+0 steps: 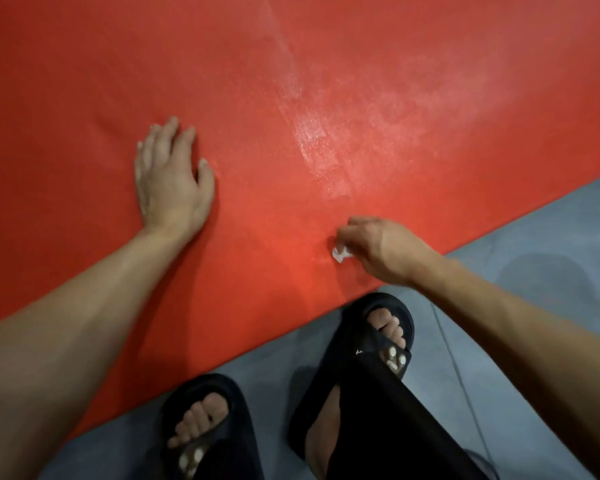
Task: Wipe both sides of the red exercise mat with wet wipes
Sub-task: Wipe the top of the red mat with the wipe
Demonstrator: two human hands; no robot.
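The red exercise mat (257, 98) lies flat on the floor and fills most of the view. Pale wet streaks run from its upper middle toward my right hand. My left hand (170, 178) rests flat on the mat at centre left, fingers straight. My right hand (381, 247) hovers low over the mat close to its near edge, fingers curled around a small crumpled white wet wipe (340, 254). Only a corner of the wipe shows below the fingers.
Grey floor (534, 244) borders the mat's near edge, which runs diagonally from lower left to right. My two feet in black slide sandals (378, 327) stand on the floor right at that edge, with a dark trouser leg over the right one.
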